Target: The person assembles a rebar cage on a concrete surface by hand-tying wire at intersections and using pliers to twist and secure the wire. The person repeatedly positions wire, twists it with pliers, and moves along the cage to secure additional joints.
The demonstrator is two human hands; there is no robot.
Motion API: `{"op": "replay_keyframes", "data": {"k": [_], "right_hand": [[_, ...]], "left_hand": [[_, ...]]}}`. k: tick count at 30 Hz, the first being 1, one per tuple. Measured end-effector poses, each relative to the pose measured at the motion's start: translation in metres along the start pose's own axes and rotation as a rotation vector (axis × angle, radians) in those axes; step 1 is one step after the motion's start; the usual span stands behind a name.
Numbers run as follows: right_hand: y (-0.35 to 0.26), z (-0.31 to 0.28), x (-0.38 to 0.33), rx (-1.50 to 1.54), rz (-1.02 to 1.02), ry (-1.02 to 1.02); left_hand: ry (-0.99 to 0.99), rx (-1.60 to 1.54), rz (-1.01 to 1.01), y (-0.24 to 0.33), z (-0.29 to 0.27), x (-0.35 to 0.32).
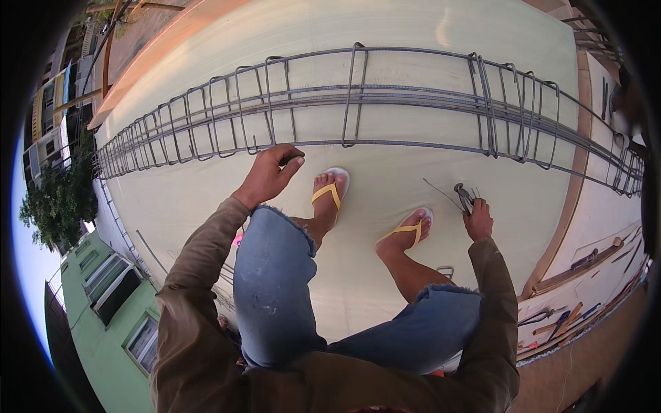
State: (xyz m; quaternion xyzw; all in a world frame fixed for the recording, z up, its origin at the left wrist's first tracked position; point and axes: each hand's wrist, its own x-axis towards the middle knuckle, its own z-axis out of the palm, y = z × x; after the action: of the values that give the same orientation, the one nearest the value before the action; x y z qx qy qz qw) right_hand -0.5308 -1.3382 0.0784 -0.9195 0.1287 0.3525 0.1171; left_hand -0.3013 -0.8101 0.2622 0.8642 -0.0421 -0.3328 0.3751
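A long rebar cage [413, 143] lies across the pale surface in front of me, its steel bars running through rectangular stirrups [354, 96]. Just on the near side of its lower bar, my left hand [270, 173] is closed with thumb and fingers together; whatever it may hold is hidden. My right hand [480, 220] grips a pair of pincers [464, 197] low over the surface, jaws pointing away from me. A thin tie wire [442, 193] sticks out beside the pincers; I cannot tell whether the hand holds it too.
My feet, in flip-flops with yellow straps [417, 230], stand between my hands. Timber [582, 165] edges the pale surface [392, 172] on the right. Beyond it lie several hand tools [564, 322]. A bent steel piece [446, 271] is near my right knee. A green building [103, 323] rises left.
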Motion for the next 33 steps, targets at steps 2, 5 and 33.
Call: {"op": "replay_keyframes", "data": {"k": [2,5,33], "right_hand": [[0.014,0.022,0.006,-0.024,-0.046,0.03],[0.018,0.033,0.008,-0.055,-0.076,0.047],[-0.309,-0.025,0.115,0.089,-0.433,0.07]], "left_hand": [[0.026,-0.02,-0.001,-0.04,0.049,0.071],[0.19,-0.177,-0.002,-0.074,0.107,0.155],[0.624,-0.831,0.01,-0.097,0.194,0.223]]}}
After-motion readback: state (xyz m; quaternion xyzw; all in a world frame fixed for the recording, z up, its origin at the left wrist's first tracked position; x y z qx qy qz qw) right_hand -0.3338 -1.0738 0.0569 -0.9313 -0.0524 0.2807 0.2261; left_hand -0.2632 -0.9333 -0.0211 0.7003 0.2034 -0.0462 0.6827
